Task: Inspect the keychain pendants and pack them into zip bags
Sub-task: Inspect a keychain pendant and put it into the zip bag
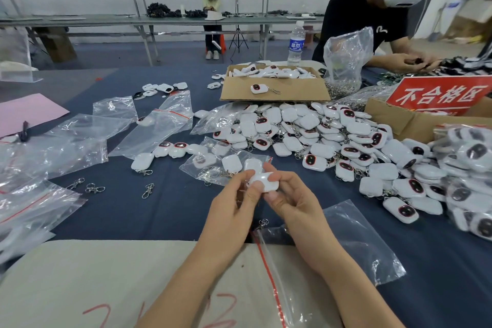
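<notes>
A pendant (266,182) is being held over the table (165,216) by the left hand (234,210) and the right hand (295,202), the fingers of both curled round it. A zip bag (356,234) is being overlapped by the right wrist at 5 o'clock. A filled bag (213,165) is lying just beyond at 12, a pile (332,141) of pendants is spreading from 1 to 3, and clasps (147,190) are lying at 9.
</notes>
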Available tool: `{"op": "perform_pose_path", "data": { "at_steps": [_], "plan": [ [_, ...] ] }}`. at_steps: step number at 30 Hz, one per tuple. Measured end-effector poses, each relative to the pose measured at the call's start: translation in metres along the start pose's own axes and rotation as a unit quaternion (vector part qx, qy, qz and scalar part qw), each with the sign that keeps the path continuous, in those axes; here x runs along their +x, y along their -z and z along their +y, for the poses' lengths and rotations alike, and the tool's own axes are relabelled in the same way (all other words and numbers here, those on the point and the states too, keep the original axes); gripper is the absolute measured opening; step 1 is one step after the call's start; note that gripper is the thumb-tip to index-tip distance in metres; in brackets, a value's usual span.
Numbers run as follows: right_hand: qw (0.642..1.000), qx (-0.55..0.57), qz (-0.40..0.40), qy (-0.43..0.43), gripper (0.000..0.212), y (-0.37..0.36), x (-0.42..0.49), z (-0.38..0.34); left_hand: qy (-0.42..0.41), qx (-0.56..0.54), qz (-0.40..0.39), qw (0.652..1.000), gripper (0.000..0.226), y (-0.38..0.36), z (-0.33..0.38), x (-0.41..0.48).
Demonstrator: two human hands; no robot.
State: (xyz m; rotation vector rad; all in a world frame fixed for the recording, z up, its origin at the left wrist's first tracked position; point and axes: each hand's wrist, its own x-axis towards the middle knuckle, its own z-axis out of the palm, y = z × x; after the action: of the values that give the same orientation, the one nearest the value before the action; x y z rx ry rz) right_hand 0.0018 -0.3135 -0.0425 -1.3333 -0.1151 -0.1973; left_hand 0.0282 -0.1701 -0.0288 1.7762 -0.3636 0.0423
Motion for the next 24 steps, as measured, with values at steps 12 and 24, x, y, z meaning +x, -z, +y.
{"op": "perform_pose_path", "data": {
  "at_steps": [12, 24],
  "plan": [
    [0.998, -0.047, 0.048, -0.016, 0.024, -0.0022, -0.0012, -0.0030, -0.003, -0.062, 0.010, 0.998, 0.030, 0.0027, -0.0029, 0.0010],
    [0.997, 0.019, 0.054, -0.043, 0.014, -0.0046, 0.0002, -0.0054, -0.005, -0.052, 0.005, 0.999, 0.020, 0.0039, -0.0065, 0.0016]
  ]
}}
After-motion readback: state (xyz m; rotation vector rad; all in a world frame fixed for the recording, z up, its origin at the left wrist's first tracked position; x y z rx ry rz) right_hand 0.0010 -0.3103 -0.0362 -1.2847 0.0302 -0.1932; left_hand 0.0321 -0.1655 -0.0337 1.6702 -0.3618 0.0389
